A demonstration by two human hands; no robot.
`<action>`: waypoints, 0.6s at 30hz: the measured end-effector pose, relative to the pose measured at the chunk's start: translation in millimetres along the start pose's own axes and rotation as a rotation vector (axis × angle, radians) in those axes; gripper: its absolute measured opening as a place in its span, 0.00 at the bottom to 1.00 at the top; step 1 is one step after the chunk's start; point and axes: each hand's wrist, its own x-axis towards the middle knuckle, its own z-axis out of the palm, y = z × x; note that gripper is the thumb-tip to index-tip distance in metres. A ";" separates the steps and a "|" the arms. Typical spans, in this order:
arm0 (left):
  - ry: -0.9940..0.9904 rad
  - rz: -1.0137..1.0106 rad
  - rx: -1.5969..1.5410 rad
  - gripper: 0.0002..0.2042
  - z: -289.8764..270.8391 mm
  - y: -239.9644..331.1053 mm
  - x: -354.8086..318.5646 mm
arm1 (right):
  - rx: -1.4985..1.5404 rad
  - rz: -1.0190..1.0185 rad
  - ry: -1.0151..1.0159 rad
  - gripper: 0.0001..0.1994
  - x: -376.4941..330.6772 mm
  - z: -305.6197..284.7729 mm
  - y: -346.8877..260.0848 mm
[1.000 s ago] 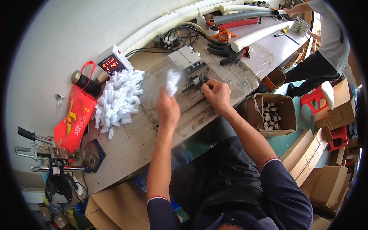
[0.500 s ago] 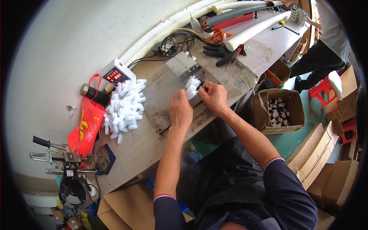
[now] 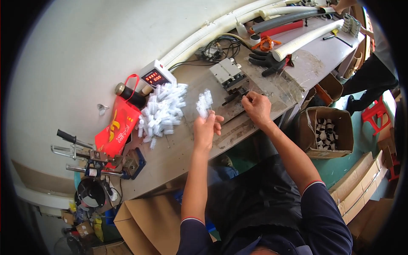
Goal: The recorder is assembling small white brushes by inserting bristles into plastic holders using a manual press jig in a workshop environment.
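Note:
Upright in my left hand (image 3: pixel 205 131) are a few white bristled brush pieces (image 3: pixel 204 103), pinched between thumb and fingers by their thin lower ends. My right hand (image 3: pixel 257 107) is closed beside the dark jaw of a small metal fixture (image 3: pixel 229 75) on the bench. Whatever its fingers hold, if anything, is hidden. Left of my left hand lies a heaped pile of similar white brush pieces (image 3: pixel 163 110), apart from the ones I hold.
A counter box with red digits (image 3: pixel 158 76) stands behind the pile. Along the left are a red bag (image 3: pixel 117 129) and a lever press (image 3: pixel 95 163). A black glove (image 3: pixel 267 63) and white tubes lie right. Below stands a cardboard box (image 3: pixel 346 142); another person is far right.
My left hand has drawn back from the fixture, lifting the brush pieces away from it. My right hand stays by the fixture. The whole view has shifted rightward across the picture.

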 end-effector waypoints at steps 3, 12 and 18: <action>-0.041 0.035 -0.170 0.06 -14.1 2.3 -13.4 | 0.000 0.008 -0.019 0.12 1.3 -2.9 2.5; 0.021 0.103 -0.431 0.08 -83.5 -13.5 -63.1 | 0.049 -0.028 -0.025 0.14 1.7 12.6 15.3; 0.397 0.192 -0.297 0.08 -155.9 -4.2 -155.9 | 0.148 -0.013 -0.075 0.15 8.3 4.6 25.4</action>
